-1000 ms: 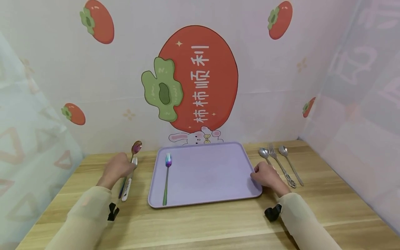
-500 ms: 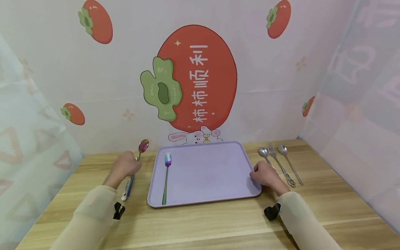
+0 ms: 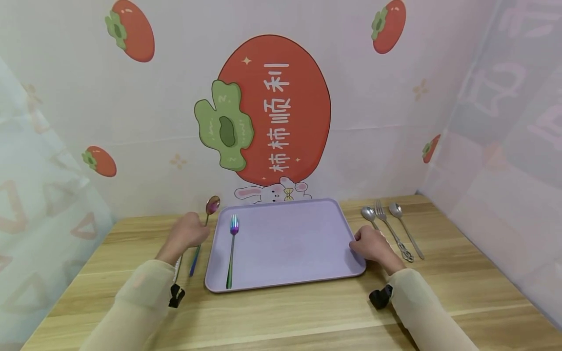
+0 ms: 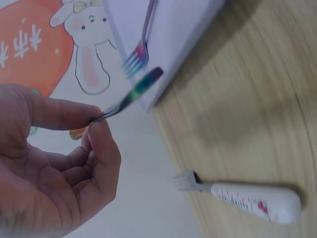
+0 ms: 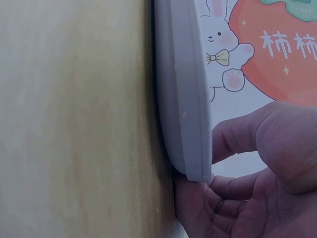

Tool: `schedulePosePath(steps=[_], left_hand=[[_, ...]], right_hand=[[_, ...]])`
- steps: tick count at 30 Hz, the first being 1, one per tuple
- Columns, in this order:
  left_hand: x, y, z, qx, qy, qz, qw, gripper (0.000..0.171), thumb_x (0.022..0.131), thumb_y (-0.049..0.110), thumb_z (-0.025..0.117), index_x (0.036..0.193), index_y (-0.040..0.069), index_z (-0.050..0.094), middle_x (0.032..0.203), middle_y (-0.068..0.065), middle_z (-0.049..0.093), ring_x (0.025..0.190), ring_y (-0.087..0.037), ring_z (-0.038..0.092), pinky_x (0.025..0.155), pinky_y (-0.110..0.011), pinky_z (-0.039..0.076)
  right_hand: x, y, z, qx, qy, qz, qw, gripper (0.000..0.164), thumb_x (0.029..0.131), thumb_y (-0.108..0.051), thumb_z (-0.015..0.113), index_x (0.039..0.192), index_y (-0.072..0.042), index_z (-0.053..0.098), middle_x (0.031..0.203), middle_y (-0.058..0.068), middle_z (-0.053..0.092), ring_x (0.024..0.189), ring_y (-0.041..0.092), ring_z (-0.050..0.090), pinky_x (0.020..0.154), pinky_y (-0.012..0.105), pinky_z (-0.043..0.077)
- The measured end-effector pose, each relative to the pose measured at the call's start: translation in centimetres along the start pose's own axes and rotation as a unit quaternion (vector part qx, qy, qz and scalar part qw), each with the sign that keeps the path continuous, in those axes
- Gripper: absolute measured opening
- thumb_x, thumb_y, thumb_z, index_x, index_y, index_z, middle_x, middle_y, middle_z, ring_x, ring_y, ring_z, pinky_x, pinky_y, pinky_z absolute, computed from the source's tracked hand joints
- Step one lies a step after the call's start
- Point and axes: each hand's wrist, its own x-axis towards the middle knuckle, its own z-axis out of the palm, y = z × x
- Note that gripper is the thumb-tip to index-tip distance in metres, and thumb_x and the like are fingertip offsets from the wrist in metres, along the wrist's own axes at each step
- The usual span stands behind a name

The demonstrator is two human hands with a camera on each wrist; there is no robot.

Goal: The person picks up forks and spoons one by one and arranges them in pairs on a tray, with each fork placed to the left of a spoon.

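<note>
My left hand (image 3: 186, 233) pinches an iridescent spoon (image 3: 212, 204) between thumb and fingers, just left of the tray. Its bowl points away from me; in the left wrist view the spoon's handle (image 4: 141, 88) slants out past the fingertips. My right hand (image 3: 373, 244) holds the right rim of the lilac tray (image 3: 290, 243), the thumb on the inner side and fingers at the outer edge in the right wrist view. Lying along the tray's left side is a rainbow-coloured fork (image 3: 232, 243). A fork with a white printed handle (image 4: 255, 201) rests on the table beneath my left hand.
Right of the tray lie a silver spoon (image 3: 369, 213), a silver fork (image 3: 392, 231) with an ornate handle, and another silver spoon (image 3: 406, 229). Printed cloth (image 3: 373, 146) walls in the wooden table (image 3: 281, 317) at the back and both sides.
The left hand has lifted the iridescent spoon from beside the white-handled fork and carried it right, towards the tray. The right hand stays at the tray's rim.
</note>
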Motion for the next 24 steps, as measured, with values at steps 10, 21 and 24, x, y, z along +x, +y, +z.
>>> schedulePosePath(steps=[10,21,24], left_hand=[[0.4,2.5,1.4,-0.011,0.010,0.004,0.9999,0.011,0.072,0.007,0.048,0.065,0.010,0.040,0.064,-0.006,0.042,0.054,-0.019,0.041,0.045,-0.028,0.034],[1.5,4.4,4.0,-0.113,-0.029,-0.025,0.9928,0.008,0.076,0.003,0.054,0.072,0.005,0.047,0.064,-0.006,0.049,0.051,-0.015,0.046,0.045,-0.024,0.040],[1.4,4.9,4.3,-0.131,-0.033,-0.032,0.9904,0.012,0.072,-0.001,0.053,0.070,0.006,0.044,0.063,-0.007,0.049,0.050,-0.016,0.049,0.046,-0.025,0.043]], right_hand=[[-0.1,0.0,0.1,-0.004,0.001,-0.001,1.000,0.031,0.081,-0.011,0.057,0.055,-0.012,0.040,0.051,-0.002,0.037,0.046,0.012,0.041,0.042,0.023,0.034],[0.0,0.1,0.2,-0.005,-0.002,-0.003,1.000,0.031,0.081,-0.011,0.057,0.055,-0.012,0.040,0.051,-0.002,0.037,0.046,0.012,0.042,0.042,0.024,0.034],[0.0,0.1,0.2,-0.005,-0.003,-0.002,1.000,0.030,0.081,-0.011,0.057,0.056,-0.012,0.041,0.051,-0.002,0.037,0.047,0.013,0.042,0.042,0.024,0.034]])
